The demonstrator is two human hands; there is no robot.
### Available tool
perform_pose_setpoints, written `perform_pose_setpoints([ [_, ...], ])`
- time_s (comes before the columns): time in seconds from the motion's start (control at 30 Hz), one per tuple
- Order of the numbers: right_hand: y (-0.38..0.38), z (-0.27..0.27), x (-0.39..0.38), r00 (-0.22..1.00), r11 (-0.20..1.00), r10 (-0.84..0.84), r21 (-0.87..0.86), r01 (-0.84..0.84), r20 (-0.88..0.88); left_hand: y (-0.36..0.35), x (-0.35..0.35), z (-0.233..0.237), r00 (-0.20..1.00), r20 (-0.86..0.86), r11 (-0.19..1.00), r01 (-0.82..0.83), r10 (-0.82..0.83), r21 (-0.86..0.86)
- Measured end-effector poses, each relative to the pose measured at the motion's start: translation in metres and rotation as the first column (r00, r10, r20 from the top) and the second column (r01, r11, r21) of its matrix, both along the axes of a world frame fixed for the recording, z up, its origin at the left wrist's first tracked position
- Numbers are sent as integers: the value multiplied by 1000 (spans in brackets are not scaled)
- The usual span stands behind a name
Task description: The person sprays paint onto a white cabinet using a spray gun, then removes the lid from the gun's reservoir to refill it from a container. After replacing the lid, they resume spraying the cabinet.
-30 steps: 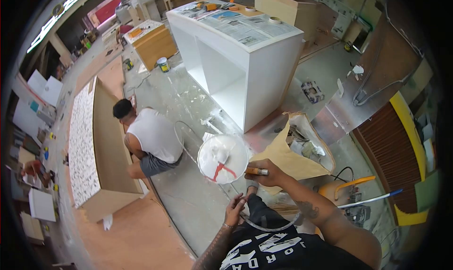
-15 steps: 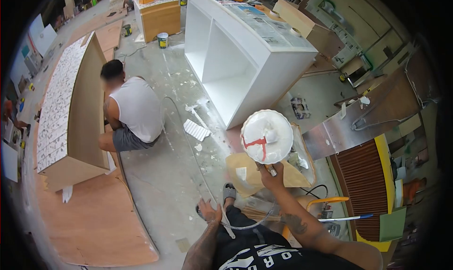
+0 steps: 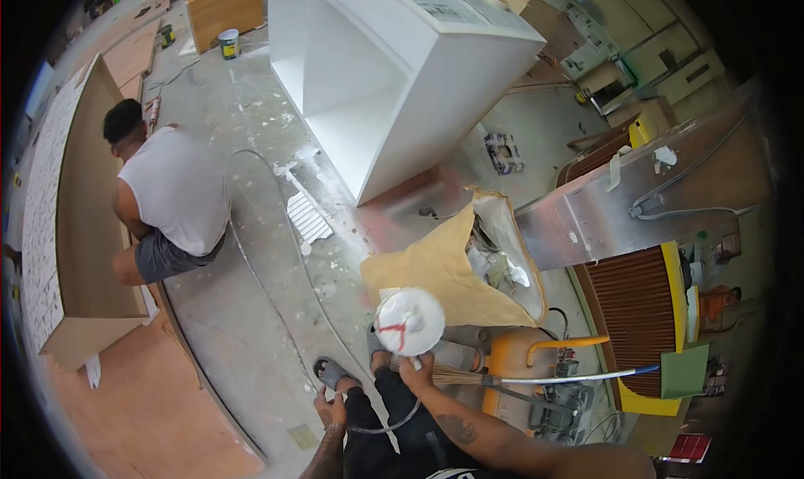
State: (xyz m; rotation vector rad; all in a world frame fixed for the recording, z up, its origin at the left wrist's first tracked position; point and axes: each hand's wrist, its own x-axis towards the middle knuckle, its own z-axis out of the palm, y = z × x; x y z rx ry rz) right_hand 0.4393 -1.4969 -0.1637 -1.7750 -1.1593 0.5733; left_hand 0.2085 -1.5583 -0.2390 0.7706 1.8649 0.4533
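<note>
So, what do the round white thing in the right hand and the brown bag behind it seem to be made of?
Round white thing: coated in white paint, semi-gloss, with red streaks; the material beneath is hidden, perhaps plastic or metal. Brown bag: probably thick paper, matte tan, creased, with a paler lining at the open mouth.

I am looking into a furniture workshop. A bare white cabinet (image 3: 394, 85) stands on a concrete floor (image 3: 243, 337) flecked with white paint, with newspaper (image 3: 444, 8) spread over its top. Left of the cabinet a person (image 3: 172, 194) crouches at a raw wooden carcass (image 3: 84, 228). Behind the cabinet sit a paint can (image 3: 228, 42) and another wooden unit (image 3: 222, 2). In front of it are a paper sack (image 3: 435, 274) of scraps, a plywood sheet (image 3: 167, 412) and a spray gun (image 3: 409, 321) on a hose (image 3: 260, 286).
</note>
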Motion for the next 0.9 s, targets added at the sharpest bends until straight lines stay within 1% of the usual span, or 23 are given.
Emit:
perform_pose_setpoints([
  [0.03, -4, -8, -5, 1000, 999, -14, -48, 13, -22, 3, 3, 1, 1000, -8, 1000, 11, -11, -3],
  [0.07, -9, -15, -11, 999, 999, -43, -24, 42, -10, 6, 4, 3, 997, -22, 997, 70, -69, 39],
  [0.1, -15, -17, -14, 1000, 999, -27, -44, 27, 3, 13, 7, 3, 991, -39, 988, 129, -126, 85],
  [0.13, -24, -29, -17, 999, 996, -41, -78, 43, 22, 18, 10, 0, 989, -50, 986, 146, -142, 86],
  [0.17, -33, -41, -22, 998, 991, -56, -116, 61, 42, 19, 11, -1, 976, -85, 966, 212, -202, 145],
  [0.2, -34, -39, -24, 997, 991, -73, -114, 77, 34, 24, 15, -4, 959, -118, 939, 276, -256, 205],
  [0.23, -38, -30, -28, 997, 990, -71, -123, 71, 3, 30, 20, -2, 955, -125, 934, 291, -270, 205],
  [0.3, -38, -28, -26, 996, 989, -83, -128, 79, -32, 41, 29, 1, 938, -17, 929, 347, -347, 130],
  [0.33, -43, -31, -25, 997, 991, -65, -125, 58, -53, 41, 33, -9, 933, -6, 919, 357, -361, 170],
  [0.37, -47, -33, -24, 996, 992, -44, -121, 35, -75, 42, 36, -12, 927, -11, 914, 371, -374, 164],
  [0.43, -49, -37, -19, 997, 989, -43, -144, 32, -71, 47, 40, -17, 888, -16, 872, 454, -459, 183],
  [0.5, -48, -41, -13, 995, 996, -31, -90, 22, -98, 52, 34, -27, 878, -37, 864, 477, -478, 159],
  [0.57, -50, -38, -5, 992, 996, -30, -81, 20, -126, 60, 17, -45, 821, -78, 825, 563, -565, -57],
  [0.6, -50, -36, -1, 989, 997, -17, -73, 6, -147, 68, 15, -39, 793, -158, 809, 577, -588, -112],
  [0.63, -53, -39, 2, 988, 998, -25, -68, 14, -153, 77, 8, -40, 788, -165, 805, 583, -594, -112],
  [0.67, -57, -42, 4, 989, 996, -58, -70, 49, -134, 86, 0, -40, 770, -171, 788, 591, -615, -174],
  [0.7, -57, -43, 8, 989, 994, -91, -72, 83, -114, 97, 3, -31, 752, -174, 768, 595, -636, -236],
  [0.77, -59, -40, 16, 985, 992, -99, -92, 87, -143, 112, 7, -12, 751, -192, 771, 582, -632, -259],
  [0.83, -59, -39, 23, 979, 990, -110, -110, 91, -173, 124, 10, -4, 768, -235, 803, 561, -595, -200],
  [0.87, -61, -40, 24, 979, 986, -101, -148, 75, -179, 123, 7, -13, 812, -232, 845, 513, -535, -153],
  [0.9, -61, -41, 26, 978, 981, -93, -185, 58, -186, 120, 5, -23, 805, -243, 841, 519, -541, -152],
])
